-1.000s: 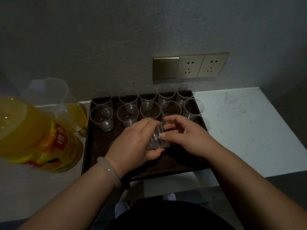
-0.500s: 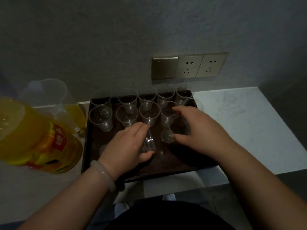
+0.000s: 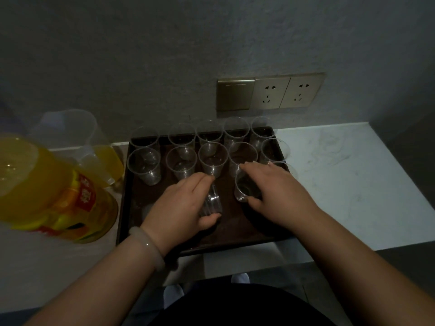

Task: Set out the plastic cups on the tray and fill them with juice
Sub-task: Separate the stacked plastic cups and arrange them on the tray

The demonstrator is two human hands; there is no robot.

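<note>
The coming move turns on the right hand and the single cup it holds just right of the frame's centre. The thumb curls round the near wall and the fingers reach over the far side. The cup is roughly upright, mouth up, with its base low over the dark floor of the tray, or perhaps already on it; the light is too dim to say which. The cup lies left of that hand's palm, toward the middle of the picture, just below the fourth cup of the second row. The set-out cups stand in two rows across the upper part of the tray. One more is partly hidden behind the right hand's knuckles at the right rim, so I judge that the held cup belongs beside that one, in a third row running leftward. The left hand, lower and left of centre, grips the stack of cups with the thumb below and the fingers above. The stack pokes out to the right of the palm, its long axis tilted and running roughly up and down the picture. The two hands are near each other but apart, and the right one is nearer the free spot. The juice bottle sits on the bench at the left edge, well apart from both hands, and no cup shows juice.
</note>
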